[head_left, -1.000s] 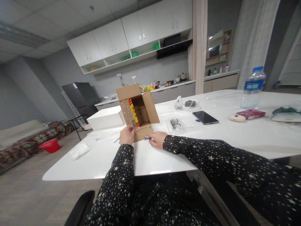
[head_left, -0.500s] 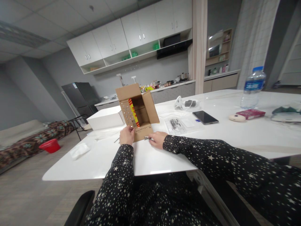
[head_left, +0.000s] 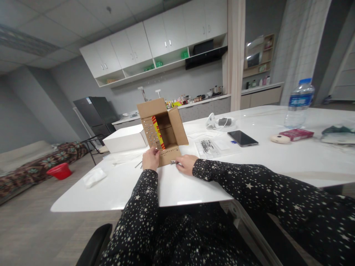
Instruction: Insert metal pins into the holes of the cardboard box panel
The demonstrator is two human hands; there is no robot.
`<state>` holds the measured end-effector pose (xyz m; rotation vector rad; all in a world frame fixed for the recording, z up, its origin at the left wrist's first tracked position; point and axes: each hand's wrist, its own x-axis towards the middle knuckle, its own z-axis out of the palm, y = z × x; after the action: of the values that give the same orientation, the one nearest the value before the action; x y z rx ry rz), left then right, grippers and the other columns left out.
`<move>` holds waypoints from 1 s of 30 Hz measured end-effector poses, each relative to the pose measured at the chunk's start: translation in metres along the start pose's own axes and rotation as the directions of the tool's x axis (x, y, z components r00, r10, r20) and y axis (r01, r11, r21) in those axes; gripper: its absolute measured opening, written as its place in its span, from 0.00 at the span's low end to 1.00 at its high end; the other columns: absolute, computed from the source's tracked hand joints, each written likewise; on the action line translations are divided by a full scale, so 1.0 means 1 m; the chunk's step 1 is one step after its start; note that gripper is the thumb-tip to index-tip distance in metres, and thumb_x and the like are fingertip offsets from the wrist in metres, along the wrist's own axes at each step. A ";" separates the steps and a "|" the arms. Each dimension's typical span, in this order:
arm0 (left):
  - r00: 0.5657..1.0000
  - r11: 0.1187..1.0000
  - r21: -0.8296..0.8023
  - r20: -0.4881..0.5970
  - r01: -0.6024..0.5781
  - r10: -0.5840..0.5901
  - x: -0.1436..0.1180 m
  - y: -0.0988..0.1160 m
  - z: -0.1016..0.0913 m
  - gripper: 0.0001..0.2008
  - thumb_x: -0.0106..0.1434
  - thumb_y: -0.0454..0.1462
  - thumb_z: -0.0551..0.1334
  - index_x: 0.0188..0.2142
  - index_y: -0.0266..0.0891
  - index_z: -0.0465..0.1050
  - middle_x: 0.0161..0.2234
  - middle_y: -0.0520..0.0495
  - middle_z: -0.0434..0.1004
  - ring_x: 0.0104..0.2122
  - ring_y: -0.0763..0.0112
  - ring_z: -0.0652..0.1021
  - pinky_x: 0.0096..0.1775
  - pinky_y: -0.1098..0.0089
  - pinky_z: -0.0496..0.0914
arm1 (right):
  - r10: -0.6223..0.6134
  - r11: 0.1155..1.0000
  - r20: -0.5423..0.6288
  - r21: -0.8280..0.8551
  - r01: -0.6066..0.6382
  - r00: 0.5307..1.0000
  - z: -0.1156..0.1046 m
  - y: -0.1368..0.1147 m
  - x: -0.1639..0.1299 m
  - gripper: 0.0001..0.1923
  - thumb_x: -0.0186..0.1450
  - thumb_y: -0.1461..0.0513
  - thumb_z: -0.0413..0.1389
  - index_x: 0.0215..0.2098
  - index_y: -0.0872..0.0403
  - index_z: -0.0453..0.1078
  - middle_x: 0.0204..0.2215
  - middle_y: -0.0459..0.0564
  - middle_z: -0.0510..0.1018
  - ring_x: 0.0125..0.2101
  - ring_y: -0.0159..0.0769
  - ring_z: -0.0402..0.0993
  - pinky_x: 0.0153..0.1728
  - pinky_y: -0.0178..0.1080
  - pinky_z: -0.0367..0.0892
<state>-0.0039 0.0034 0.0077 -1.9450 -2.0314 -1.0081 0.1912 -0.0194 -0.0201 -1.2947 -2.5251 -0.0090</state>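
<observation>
An open cardboard box (head_left: pixel 181 127) stands on the white table, tipped so that its opening faces me. Small pale dots cover its left flap (head_left: pixel 149 133), and a row of small dark pieces or holes runs along the front flap (head_left: pixel 166 159). My left hand (head_left: pixel 151 159) is at the lower left of the box, thumb and fingers pinched together; whatever is in them is too small to name. Right of the front flap, my right hand (head_left: pixel 187 163) is closed around a small silvery metal piece (head_left: pixel 173 162). A thin metal rod (head_left: pixel 138 164) lies beside my left hand.
Behind on the left sits a white box (head_left: pixel 124 138), with a crumpled tissue (head_left: pixel 94 177) nearer me. To the right are a clear bag of small dark parts (head_left: pixel 208 147), a phone (head_left: pixel 242 138), a white corded device (head_left: pixel 222 122), a pink box (head_left: pixel 296 134) and a water bottle (head_left: pixel 298 105).
</observation>
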 end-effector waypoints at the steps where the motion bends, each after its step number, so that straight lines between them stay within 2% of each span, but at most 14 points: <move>1: 1.000 1.000 -0.008 -0.005 0.007 -0.007 0.000 0.000 0.000 0.07 0.61 0.38 0.57 0.34 0.41 0.74 0.36 0.45 0.80 0.39 0.63 0.78 0.42 0.67 0.69 | -0.007 1.000 -0.009 0.002 0.007 1.000 0.000 0.000 0.000 0.15 0.66 0.58 0.46 0.46 0.50 0.69 0.41 0.51 0.79 0.38 0.39 0.75 0.35 0.36 0.61; 8: 0.998 0.998 0.011 0.001 0.059 -0.059 0.001 -0.006 0.000 0.08 0.60 0.39 0.58 0.34 0.41 0.75 0.37 0.44 0.80 0.40 0.61 0.78 0.42 0.66 0.70 | -0.017 1.000 -0.010 -0.003 0.017 1.000 -0.002 0.000 -0.002 0.16 0.66 0.58 0.45 0.46 0.50 0.70 0.40 0.52 0.79 0.38 0.39 0.75 0.34 0.36 0.61; 15: 0.999 1.000 0.020 0.046 0.001 -0.002 0.001 -0.007 0.000 0.07 0.60 0.38 0.59 0.33 0.40 0.75 0.35 0.45 0.81 0.38 0.63 0.78 0.42 0.67 0.70 | -0.008 1.000 0.001 0.003 0.008 1.000 -0.003 -0.001 -0.003 0.16 0.66 0.58 0.45 0.47 0.50 0.69 0.41 0.52 0.79 0.38 0.39 0.75 0.35 0.36 0.61; 20: 0.996 0.999 -0.036 0.077 -0.030 0.032 0.001 -0.008 0.001 0.06 0.59 0.38 0.60 0.31 0.40 0.75 0.33 0.46 0.81 0.35 0.66 0.78 0.40 0.69 0.70 | -0.013 1.000 -0.012 0.003 0.014 1.000 -0.002 0.000 -0.002 0.15 0.66 0.58 0.46 0.46 0.50 0.70 0.40 0.51 0.79 0.38 0.39 0.74 0.35 0.36 0.61; 30: 0.994 0.996 -0.076 0.097 -0.035 0.043 0.000 -0.006 0.000 0.06 0.59 0.38 0.60 0.30 0.40 0.75 0.32 0.47 0.81 0.34 0.67 0.78 0.39 0.70 0.70 | -0.021 1.000 -0.017 0.017 0.021 1.000 -0.001 0.001 -0.001 0.15 0.66 0.58 0.45 0.45 0.51 0.70 0.40 0.51 0.79 0.39 0.38 0.74 0.36 0.36 0.61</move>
<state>-0.0094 0.0032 0.0058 -2.1035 -2.0247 -1.0125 0.1923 -0.0194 -0.0199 -1.2558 -2.5192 -0.0022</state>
